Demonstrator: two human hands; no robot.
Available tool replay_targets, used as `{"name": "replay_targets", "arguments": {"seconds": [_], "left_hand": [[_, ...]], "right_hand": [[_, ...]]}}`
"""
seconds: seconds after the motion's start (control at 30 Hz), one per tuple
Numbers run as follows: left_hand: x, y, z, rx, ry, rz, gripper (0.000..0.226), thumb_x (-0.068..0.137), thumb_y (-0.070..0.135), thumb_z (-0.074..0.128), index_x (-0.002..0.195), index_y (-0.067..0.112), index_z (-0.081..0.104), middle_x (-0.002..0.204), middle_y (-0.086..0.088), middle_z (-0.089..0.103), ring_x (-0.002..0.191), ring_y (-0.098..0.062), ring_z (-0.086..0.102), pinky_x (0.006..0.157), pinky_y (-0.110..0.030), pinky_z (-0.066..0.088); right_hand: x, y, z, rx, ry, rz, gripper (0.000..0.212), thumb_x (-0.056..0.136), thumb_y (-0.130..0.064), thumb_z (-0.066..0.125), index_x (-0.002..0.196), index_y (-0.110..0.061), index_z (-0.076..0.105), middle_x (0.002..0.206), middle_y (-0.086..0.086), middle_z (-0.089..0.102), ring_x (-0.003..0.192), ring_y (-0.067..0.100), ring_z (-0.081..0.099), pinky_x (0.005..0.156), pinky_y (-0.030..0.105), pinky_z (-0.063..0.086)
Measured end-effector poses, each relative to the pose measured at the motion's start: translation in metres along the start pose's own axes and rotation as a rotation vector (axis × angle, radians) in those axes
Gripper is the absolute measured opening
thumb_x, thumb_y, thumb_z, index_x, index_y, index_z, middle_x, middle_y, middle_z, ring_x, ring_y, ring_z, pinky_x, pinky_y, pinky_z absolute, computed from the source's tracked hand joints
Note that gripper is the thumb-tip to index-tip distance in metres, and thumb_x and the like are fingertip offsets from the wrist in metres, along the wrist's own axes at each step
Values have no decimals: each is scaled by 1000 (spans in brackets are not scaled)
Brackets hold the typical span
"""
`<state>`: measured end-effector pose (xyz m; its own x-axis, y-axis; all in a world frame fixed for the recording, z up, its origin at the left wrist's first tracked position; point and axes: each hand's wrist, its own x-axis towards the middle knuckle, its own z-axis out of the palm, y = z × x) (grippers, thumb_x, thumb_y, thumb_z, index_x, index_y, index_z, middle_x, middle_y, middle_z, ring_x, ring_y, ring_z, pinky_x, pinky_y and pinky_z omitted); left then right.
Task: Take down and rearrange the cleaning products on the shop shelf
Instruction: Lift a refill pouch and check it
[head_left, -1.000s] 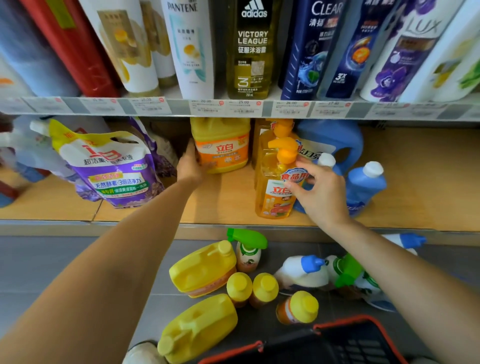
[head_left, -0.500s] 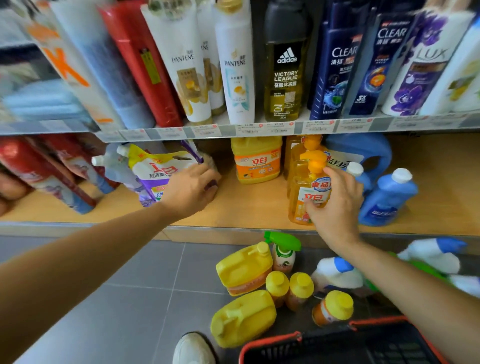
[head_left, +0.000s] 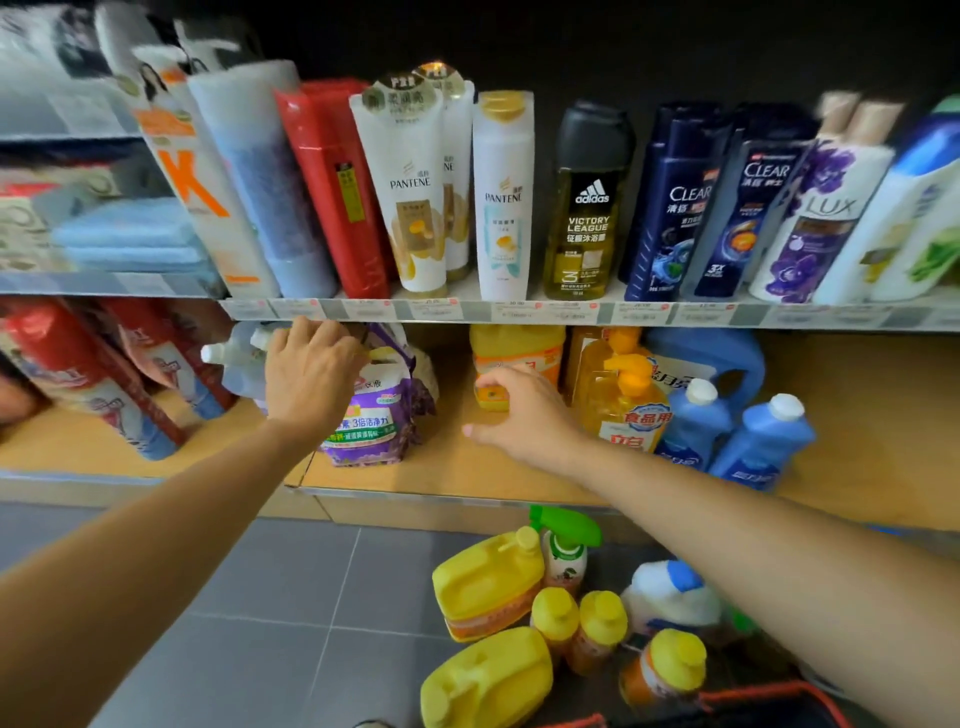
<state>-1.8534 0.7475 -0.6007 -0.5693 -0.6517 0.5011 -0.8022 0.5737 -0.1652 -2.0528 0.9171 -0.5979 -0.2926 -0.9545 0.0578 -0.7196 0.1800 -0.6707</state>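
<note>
**Lower shelf** (head_left: 457, 470), wood-toned board. Stock listed toward 3 o'clock:

- Red packs (head_left: 104, 374): leaning, at 9 o'clock of the pouch.
- Purple refill pouch (head_left: 371, 421): upright, near the board's front edge. The left hand (head_left: 311, 374) sits on the pouch's top at 11 o'clock with its back to the camera. Its fingers curl over the upper edge and grip it.
- Yellow detergent jug (head_left: 519, 345): upright at the back of the board, at 3 o'clock of the pouch and apart from it. The right hand (head_left: 524, 415) hangs just in front of the jug, fingers loosely spread, thumb out toward 9 o'clock, holding nothing. Whether its fingertips touch the jug cannot be told.
- Orange pump bottle (head_left: 621, 400): upright, just at 3 o'clock of the right hand.
- Blue bottles (head_left: 693, 421): two, white-capped, side by side at 3 o'clock of the pump bottle.
- Large blue jug (head_left: 727, 358): behind the blue bottles, at 12 o'clock.

**Upper shelf** (head_left: 571, 312), at 12 o'clock. All items upright:

- Pantene tubes (head_left: 415, 208)
- Pantene bottle (head_left: 504, 197)
- Adidas shower gel (head_left: 587, 208)
- Clear shampoo bottles (head_left: 675, 208)
- Lux bottle (head_left: 815, 218)

**Floor** (head_left: 260, 597), grey tile, at 6 o'clock:

- Yellow jugs (head_left: 488, 582): two, lying on their sides.
- Green-trigger spray bottle (head_left: 563, 545): upright, touching the nearer jug at its 3 o'clock.
- Small yellow-capped bottles (head_left: 556, 618): three.
- White bottle (head_left: 670, 592): blue cap, blurred.
- Basket (head_left: 769, 693): red rim showing at 5 o'clock.
</note>
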Motion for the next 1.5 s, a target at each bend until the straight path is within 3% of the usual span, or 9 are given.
{"name": "replay_targets", "arguments": {"seconds": [0.27, 0.37, 0.5, 0.63, 0.77, 0.93, 1.07, 1.27, 1.5], "left_hand": [[-10, 0, -27, -265, -35, 122, 23, 98, 32, 62, 94, 13, 74, 89, -5, 70, 73, -31, 67, 58, -44, 51], [-12, 12, -32, -347, -17, 169, 21, 96, 31, 66, 91, 13, 75, 88, -3, 71, 73, -28, 67, 56, -43, 52], [-7, 22, -37, -475, -15, 272, 17, 95, 37, 68, 94, 21, 75, 86, 4, 72, 79, -20, 67, 59, -35, 51], [2, -3, -36, -502, -60, 213, 39, 91, 55, 60, 113, 25, 70, 106, 4, 74, 96, -19, 66, 74, -37, 53], [-5, -27, -13, -568, -223, -130, 56, 88, 37, 77, 136, 14, 59, 130, -10, 65, 119, -32, 59, 96, -47, 49], [-12, -13, 2, -1229, -450, -286, 51, 92, 10, 70, 140, 16, 52, 140, 0, 58, 109, 3, 65, 90, -20, 54], [-10, 10, 11, -1540, -549, -386, 58, 98, 8, 62, 150, 24, 41, 150, 1, 52, 133, -23, 55, 109, -51, 46], [-4, 22, 15, -1538, -466, -487, 48, 97, 18, 64, 139, 34, 47, 122, 11, 64, 109, -15, 70, 91, -36, 57], [3, 25, 22, -1543, -417, -626, 34, 92, 12, 71, 120, 10, 51, 114, -14, 69, 115, -39, 66, 101, -54, 53]], "right_hand": [[57, -45, 39, 172, -174, -34, 72, 81, -29, 82, 144, -21, 49, 139, 4, 57, 125, 22, 55, 101, 42, 50], [57, -45, 46, 183, -158, -81, 15, 88, -28, 74, 101, -23, 72, 103, 3, 72, 99, 23, 65, 83, 41, 53], [53, -29, 34, 153, -121, -46, 41, 95, -28, 65, 55, -23, 56, 58, -3, 56, 62, 19, 53, 59, 34, 35], [45, -12, 9, 176, -169, -29, 33, 98, -27, 61, 81, 0, 69, 85, 14, 72, 82, 31, 66, 72, 43, 50], [45, 0, -7, 122, -184, -44, 28, 98, -29, 61, 96, -5, 74, 100, 11, 75, 93, 25, 69, 80, 45, 56], [45, 12, -16, 105, -190, -41, 26, 98, -31, 61, 96, -8, 74, 102, 7, 75, 93, 18, 69, 78, 38, 58], [42, 16, -16, 94, -205, -65, 20, 97, -31, 62, 97, -14, 73, 106, 5, 75, 94, 16, 69, 75, 33, 58], [38, 20, -23, 59, -211, -66, 23, 98, -29, 61, 103, -11, 74, 111, 2, 73, 93, 12, 66, 67, 23, 51], [25, 16, -35, -47, -112, -54, 29, 100, -30, 57, 91, -9, 74, 94, 6, 75, 87, 19, 67, 72, 37, 54]]}}
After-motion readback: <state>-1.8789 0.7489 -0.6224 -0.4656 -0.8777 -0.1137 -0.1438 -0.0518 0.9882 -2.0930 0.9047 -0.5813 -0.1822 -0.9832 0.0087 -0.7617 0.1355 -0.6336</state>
